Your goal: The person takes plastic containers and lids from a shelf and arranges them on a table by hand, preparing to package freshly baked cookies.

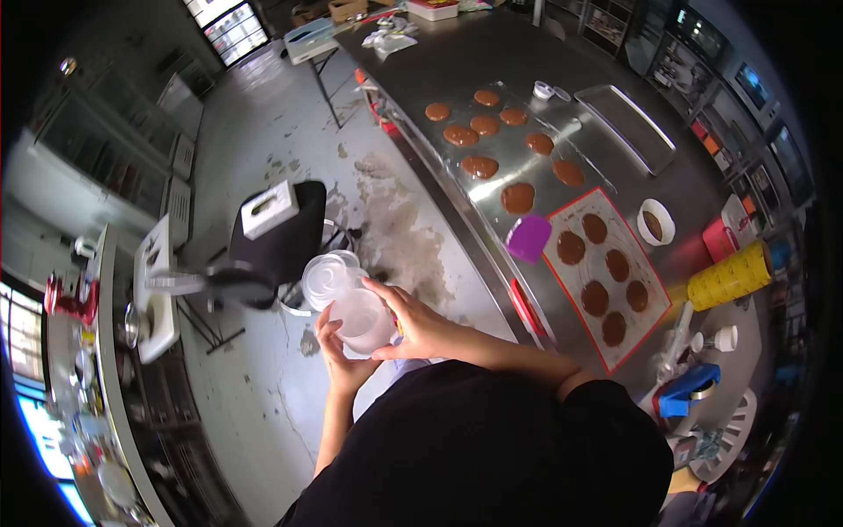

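Note:
Both hands are in front of my body, over the floor beside the steel table. A translucent round plastic tub (362,321) is held between them, its open mouth tilted up toward me. My left hand (344,362) curls its fingers around the near-left side of the tub. My right hand (420,325) grips the right side, thumb and fingers spread along the wall. Just beyond the tub is a clear round lid (327,275), overlapping its far rim in this view; what supports the lid is hidden.
On the steel table (457,61) lie several brown chocolate discs (517,198), more on a red-edged mat (571,215), and a purple scraper (529,240). A metal tray (625,127), white bowl (669,230) and yellow roll (729,275) stand farther right. A black chair (303,211) bears a tissue box (270,210).

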The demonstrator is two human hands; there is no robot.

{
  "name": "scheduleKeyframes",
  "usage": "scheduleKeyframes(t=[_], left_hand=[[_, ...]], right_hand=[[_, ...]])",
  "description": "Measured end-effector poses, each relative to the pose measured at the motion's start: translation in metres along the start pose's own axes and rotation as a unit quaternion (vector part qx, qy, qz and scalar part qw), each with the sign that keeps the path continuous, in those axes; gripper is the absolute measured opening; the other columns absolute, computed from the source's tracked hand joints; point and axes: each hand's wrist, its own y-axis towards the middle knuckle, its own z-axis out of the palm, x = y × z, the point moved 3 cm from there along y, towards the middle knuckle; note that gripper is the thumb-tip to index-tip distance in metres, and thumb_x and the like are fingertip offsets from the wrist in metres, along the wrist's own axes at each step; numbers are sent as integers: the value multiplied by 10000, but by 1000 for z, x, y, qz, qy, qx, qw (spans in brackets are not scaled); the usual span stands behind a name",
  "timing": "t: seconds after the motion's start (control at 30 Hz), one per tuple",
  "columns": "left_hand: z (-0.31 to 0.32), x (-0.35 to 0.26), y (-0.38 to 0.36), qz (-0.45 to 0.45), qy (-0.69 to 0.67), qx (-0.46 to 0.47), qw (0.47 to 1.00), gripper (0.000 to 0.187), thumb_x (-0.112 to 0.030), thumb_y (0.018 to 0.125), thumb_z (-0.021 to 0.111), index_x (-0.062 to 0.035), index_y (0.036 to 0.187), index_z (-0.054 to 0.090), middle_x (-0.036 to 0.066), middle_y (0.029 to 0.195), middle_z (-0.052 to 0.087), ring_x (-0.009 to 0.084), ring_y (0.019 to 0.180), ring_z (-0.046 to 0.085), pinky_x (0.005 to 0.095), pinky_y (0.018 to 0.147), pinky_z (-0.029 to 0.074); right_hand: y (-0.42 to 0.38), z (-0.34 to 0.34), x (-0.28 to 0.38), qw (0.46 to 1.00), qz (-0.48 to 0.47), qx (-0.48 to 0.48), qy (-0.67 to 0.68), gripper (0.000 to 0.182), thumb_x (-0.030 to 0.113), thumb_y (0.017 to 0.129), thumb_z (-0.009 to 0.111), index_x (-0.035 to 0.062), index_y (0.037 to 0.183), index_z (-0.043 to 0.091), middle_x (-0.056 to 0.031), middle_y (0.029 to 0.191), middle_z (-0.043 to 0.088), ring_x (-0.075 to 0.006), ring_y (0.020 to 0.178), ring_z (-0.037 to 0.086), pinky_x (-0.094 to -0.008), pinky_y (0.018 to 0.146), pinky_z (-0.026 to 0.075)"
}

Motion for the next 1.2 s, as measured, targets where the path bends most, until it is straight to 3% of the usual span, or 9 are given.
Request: scheduleKeyframes(t=[0.3, 0.5, 0.6, 0.73, 0.97, 1.03, 1.1, 1.17, 1.2], left_hand=[[48, 161, 260, 49, -74, 105, 990, 864, -94, 492, 843, -110, 1137, 269, 200, 1313, 273, 346, 1189, 374, 453, 940, 397], [128, 212, 383, 138, -144, 242, 950, 766, -67, 476, 837, -135, 1077, 365, 205, 1256, 379, 373, 1150, 414, 444, 905, 396], [174, 223, 413, 164, -187, 312, 917, 729, -84, 503, 839, -125, 1101, 424, 204, 1265, 367, 393, 1193, 387, 456, 949, 385], [222, 242, 461, 226, -166, 347, 895, 805, -156, 529, 849, -155, 1180, 377, 233, 1275, 363, 397, 1158, 411, 468, 933, 381], [262, 290, 578, 227, -95, 382, 891, 810, -122, 521, 833, -123, 1185, 369, 221, 1241, 396, 375, 1149, 421, 453, 935, 380], [271, 304, 601, 202, -118, 334, 913, 737, -110, 529, 818, -99, 1144, 412, 215, 1273, 365, 377, 1129, 438, 435, 918, 403], [290, 318, 619, 212, -121, 331, 912, 760, -124, 503, 839, -101, 1120, 396, 204, 1258, 374, 364, 1121, 445, 428, 921, 401], [310, 338, 635, 164, -167, 323, 917, 800, -141, 483, 856, -110, 1118, 370, 196, 1241, 383, 351, 1123, 443, 426, 923, 396], [320, 352, 645, 147, -171, 358, 906, 829, -149, 470, 863, -123, 1111, 339, 194, 1240, 374, 345, 1137, 429, 433, 925, 389]], right_hand=[[159, -117, -125, 978, 173, -108, -44, 884, 350, 664, 761, 59, 1350, 286, -205, 1254, 412, -312, 1105, 498, -385, 897, 424], [226, -156, -167, 930, 210, -303, -6, 913, 377, 626, 790, 24, 1325, 321, -184, 1260, 420, -296, 1124, 497, -403, 920, 425], [255, -175, -209, 881, 168, -424, 122, 926, 331, 567, 836, -11, 1287, 363, -169, 1229, 462, -265, 1109, 504, -386, 899, 437], [293, -231, -241, 886, 159, -435, 1, 884, 317, 521, 861, 7, 1225, 425, -134, 1138, 545, -218, 1078, 522, -330, 891, 426], [393, -319, -293, 900, 181, -395, 48, 889, 282, 490, 859, 30, 1223, 424, -128, 1150, 537, -212, 1073, 525, -328, 917, 406], [416, -337, -306, 907, 217, -355, 65, 888, 270, 471, 860, 37, 1213, 432, -127, 1137, 545, -213, 1059, 535, -324, 910, 411], [424, -364, -318, 912, 208, -344, 86, 903, 309, 485, 846, 55, 1240, 420, -187, 1224, 478, -285, 1154, 464, -379, 963, 373], [416, -394, -345, 919, 235, -290, -128, 947, 387, 493, 835, 81, 1279, 404, -255, 1326, 343, -378, 1254, 319, -442, 1020, 301], [404, -418, -357, 865, 285, -348, -221, 886, 343, 527, 829, 111, 1275, 417, -224, 1358, 284, -373, 1240, 335, -429, 995, 341]])
